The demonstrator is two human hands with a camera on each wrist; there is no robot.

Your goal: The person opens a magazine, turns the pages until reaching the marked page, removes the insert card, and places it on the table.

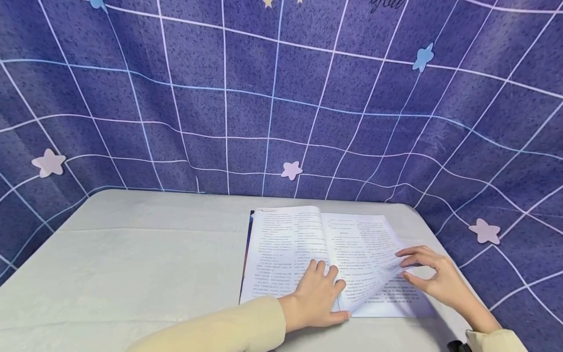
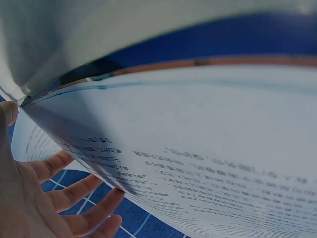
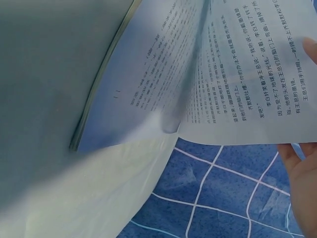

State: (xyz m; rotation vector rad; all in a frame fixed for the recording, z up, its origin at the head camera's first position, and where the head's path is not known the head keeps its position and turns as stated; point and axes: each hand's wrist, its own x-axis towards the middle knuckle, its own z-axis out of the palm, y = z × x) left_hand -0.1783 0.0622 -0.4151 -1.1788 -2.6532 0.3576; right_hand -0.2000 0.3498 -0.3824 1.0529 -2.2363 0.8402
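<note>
A book (image 1: 277, 249) lies open on the table, its pages full of printed text. My left hand (image 1: 315, 297) rests on it around the centre fold, fingers spread and thumb near the bottom edge. At the book's right side, my right hand (image 1: 437, 277) pinches the outer edge of a page (image 1: 360, 259), which curves up off the printed page beneath (image 1: 391, 296). The right wrist view shows this raised page (image 3: 242, 84) bending away from the fold, with fingers at its edge. In the left wrist view, the left hand's fingers (image 2: 81, 191) lie against the paper.
The table (image 1: 145, 264) has a pale, slightly creased cover. Behind it and along the right hangs a blue curtain (image 1: 246, 112) with grid lines and stars. A small black object (image 1: 458, 346) sits by the right sleeve. The book's dark cover edge (image 1: 246, 249) shows on its left.
</note>
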